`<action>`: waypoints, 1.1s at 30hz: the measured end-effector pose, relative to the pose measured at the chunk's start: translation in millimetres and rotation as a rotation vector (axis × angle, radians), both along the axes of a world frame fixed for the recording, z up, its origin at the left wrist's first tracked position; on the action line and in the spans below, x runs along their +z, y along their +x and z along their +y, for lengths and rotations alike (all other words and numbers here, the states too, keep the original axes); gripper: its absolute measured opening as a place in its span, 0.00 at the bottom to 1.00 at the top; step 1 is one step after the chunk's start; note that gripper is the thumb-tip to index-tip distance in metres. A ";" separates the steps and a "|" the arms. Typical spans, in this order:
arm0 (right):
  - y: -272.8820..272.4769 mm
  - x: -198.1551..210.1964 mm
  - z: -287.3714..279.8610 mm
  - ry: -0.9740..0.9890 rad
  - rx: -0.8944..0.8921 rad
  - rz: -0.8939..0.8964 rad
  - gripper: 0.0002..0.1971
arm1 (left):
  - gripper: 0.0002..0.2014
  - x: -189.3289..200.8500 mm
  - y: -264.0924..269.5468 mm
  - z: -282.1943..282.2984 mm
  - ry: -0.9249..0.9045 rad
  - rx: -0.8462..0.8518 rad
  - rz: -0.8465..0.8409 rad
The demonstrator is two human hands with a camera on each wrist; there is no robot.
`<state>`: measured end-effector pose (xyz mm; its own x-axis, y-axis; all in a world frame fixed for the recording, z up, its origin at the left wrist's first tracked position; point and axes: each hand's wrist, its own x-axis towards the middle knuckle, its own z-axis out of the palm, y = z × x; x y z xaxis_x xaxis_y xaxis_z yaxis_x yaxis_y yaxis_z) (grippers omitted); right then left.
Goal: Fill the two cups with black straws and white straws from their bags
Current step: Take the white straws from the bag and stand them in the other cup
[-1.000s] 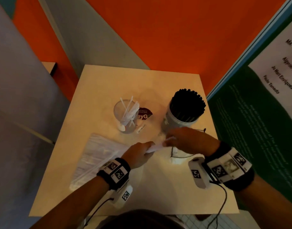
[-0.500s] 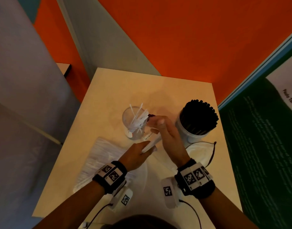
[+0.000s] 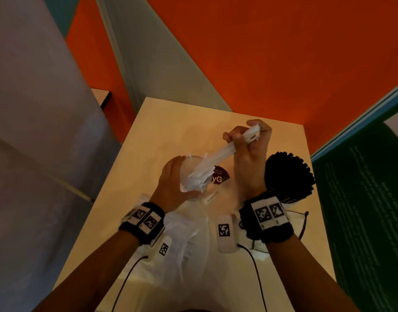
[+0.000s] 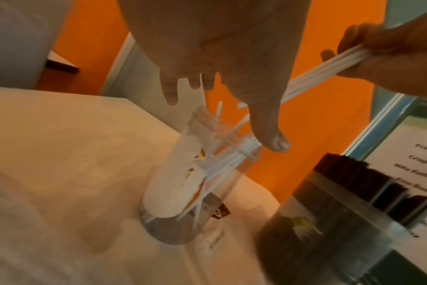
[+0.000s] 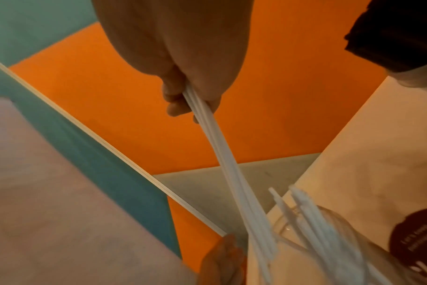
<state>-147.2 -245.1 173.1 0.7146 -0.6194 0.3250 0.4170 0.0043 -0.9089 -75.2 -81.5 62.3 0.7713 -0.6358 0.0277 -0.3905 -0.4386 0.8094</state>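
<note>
Since a moment ago the right hand (image 3: 250, 154) has risen above the clear cup (image 4: 195, 192), fingers curled around a bundle of white straws (image 3: 218, 158) slanting into it. Nearest lies the straw bag (image 3: 184, 239) on the surface (image 3: 166, 122). The left hand (image 3: 171, 183) seemingly cradles the cup, fingers relaxed. Black straws (image 3: 288, 174) fill the right cup.

white straws (image 3: 218, 158) going into a see-through cup (image 4: 222, 185) with a white label, black straws (image 3: 288, 172) at 3 o'clock of it. Pale cream desk (image 3: 171, 122), bright orange wall (image 3: 283, 52) at 12, dark maroon sticker (image 3: 220, 175), black-and-white checker tags on the wristbands (image 3: 266, 212).
</note>
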 end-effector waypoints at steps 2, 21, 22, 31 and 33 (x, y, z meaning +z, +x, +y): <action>10.0 -8.9 1.9 -0.028 0.001 0.051 0.12 | 0.58 -9.4 11.0 1.6 0.077 -0.003 0.044; 57.7 -129.6 30.7 -0.927 0.134 0.680 0.24 | 0.49 -55.8 28.7 1.5 -0.034 -0.020 0.383; 60.6 -128.9 35.7 -0.905 0.147 0.641 0.17 | 0.43 -57.7 29.4 1.6 -0.019 -0.015 0.380; 51.9 -120.8 54.8 -0.586 0.118 0.429 0.11 | 0.47 -56.7 28.7 2.9 -0.008 -0.032 0.358; 55.4 -114.8 43.0 -0.314 -0.067 0.405 0.09 | 0.51 -55.1 29.1 2.3 -0.038 -0.036 0.379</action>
<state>-91.8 -202.1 58.3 0.7836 -0.5852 0.2083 0.0215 -0.3096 -0.9506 -46.1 -79.3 7.2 0.7086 -0.6666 -0.2312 -0.0752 -0.3972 0.9146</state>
